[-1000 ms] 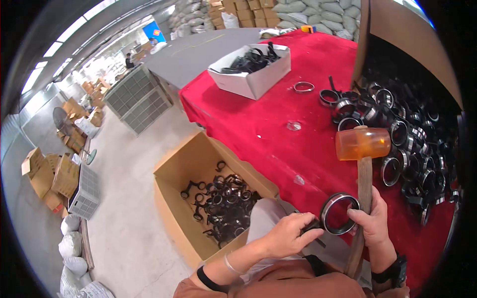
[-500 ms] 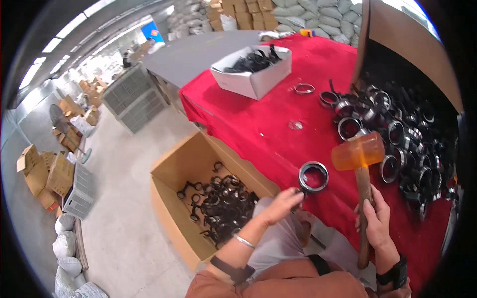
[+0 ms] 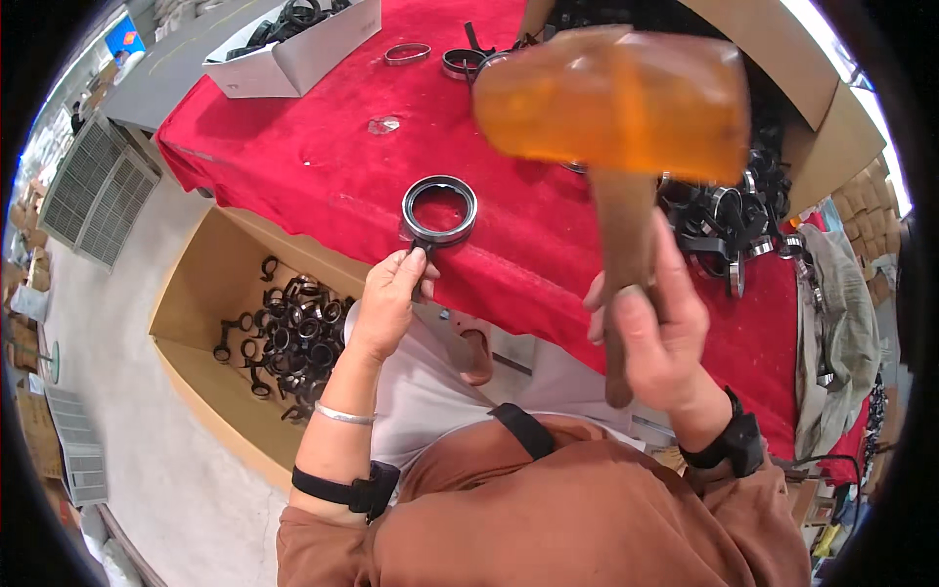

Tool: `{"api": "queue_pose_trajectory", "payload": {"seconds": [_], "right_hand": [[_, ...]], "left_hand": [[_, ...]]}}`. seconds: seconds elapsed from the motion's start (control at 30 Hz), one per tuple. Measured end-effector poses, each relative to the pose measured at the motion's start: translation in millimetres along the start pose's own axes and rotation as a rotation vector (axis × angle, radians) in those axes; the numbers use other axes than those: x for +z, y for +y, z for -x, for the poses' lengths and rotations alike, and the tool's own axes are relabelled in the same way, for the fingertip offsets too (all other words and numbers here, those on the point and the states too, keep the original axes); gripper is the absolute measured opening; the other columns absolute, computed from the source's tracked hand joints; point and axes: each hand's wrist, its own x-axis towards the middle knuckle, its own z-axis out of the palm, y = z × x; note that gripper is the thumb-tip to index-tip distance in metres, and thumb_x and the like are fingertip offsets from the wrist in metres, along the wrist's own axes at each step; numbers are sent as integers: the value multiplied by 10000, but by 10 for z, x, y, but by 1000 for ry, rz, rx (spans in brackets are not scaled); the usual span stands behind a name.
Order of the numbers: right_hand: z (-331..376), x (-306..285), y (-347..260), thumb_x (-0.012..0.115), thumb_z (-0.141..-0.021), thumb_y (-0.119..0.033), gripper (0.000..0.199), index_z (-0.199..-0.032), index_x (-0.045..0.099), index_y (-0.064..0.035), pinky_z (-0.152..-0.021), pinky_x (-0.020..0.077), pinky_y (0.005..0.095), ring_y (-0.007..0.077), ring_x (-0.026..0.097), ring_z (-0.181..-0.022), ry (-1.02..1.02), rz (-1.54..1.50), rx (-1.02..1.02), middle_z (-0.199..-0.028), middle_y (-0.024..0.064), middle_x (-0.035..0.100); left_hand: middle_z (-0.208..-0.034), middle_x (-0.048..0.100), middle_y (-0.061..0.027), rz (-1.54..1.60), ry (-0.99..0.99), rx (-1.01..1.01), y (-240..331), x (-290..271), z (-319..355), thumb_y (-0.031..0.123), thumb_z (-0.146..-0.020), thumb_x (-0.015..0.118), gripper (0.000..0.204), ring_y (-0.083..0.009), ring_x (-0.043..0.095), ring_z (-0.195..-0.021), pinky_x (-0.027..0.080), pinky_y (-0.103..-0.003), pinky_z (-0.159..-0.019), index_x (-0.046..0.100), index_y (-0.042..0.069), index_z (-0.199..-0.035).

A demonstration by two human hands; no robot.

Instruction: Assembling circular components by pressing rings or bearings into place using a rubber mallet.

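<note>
My left hand (image 3: 389, 298) is closed on the short black stem of a ring-shaped part (image 3: 411, 217), black with a shiny silver inner rim. The ring is at the edge of the red-covered table (image 3: 528, 230). My right hand (image 3: 663, 338) grips the wooden handle of a mallet (image 3: 626, 108) whose head is translucent orange. The mallet is raised upright, its head large and close to the camera, hiding part of the pile of black and silver ring parts (image 3: 726, 210) behind it.
A cardboard box (image 3: 196, 269) with many black ring parts stands below the table's left edge. On the table are a white box (image 3: 333, 49) of black parts, a loose silver ring (image 3: 407, 54) and a clear scrap (image 3: 383, 125). A grey cloth (image 3: 841, 333) hangs at the right.
The mallet has risen toward the camera in my right hand. My left hand still holds the ring part by its stem. The whole view has shifted with my head.
</note>
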Motion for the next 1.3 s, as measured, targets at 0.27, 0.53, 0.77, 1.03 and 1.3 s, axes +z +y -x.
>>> {"api": "queue_pose_trajectory", "payload": {"seconds": [0.27, 0.53, 0.77, 1.03, 1.3], "right_hand": [[-82, -54, -57, 556, -846, -52, 538, -1345, 356, -35, -825, 480, 328, 313, 618, -957, -361, 405, 142, -1055, 251, 585], [-473, 387, 111, 579, -825, -66, 558, -1339, 363, -52, -800, 489, 376, 357, 603, -939, -233, 615, -238, -1093, 297, 543], [-875, 334, -218, 593, -836, -65, 499, -1301, 412, -41, -813, 475, 327, 298, 613, -984, -220, 509, -380, -1050, 244, 593], [-708, 146, 342, 550, -864, -122, 504, -1333, 372, -69, -890, 439, 386, 374, 554, -1046, -264, 585, 29, -1084, 282, 562], [-1166, 81, -174, 556, -874, -144, 435, -1277, 436, -34, -827, 467, 339, 296, 601, -1003, -186, 527, -208, -1069, 249, 580]], "left_hand": [[-621, 488, 9, 21, -11, 30, -2, 7, 16, 286, -929, 470, 313, -76, 443, -597, 377, -220, -577, 553, 41, -754], [-660, 509, 0, 17, -30, -51, 89, 15, 20, 286, -932, 457, 314, -91, 460, -628, 375, -236, -600, 556, 40, -765], [-682, 505, 3, -13, -19, -67, 98, -42, 60, 314, -931, 455, 325, -88, 449, -638, 365, -226, -623, 560, 47, -780], [-539, 484, -11, -198, 129, -178, 326, 80, -42, 428, -865, 549, 467, -81, 440, -493, 365, -228, -480, 570, -17, -723], [-663, 548, -31, -21, 102, -133, 284, -12, -59, 269, -881, 551, 242, -90, 488, -560, 393, -236, -507, 563, 40, -802]]}}
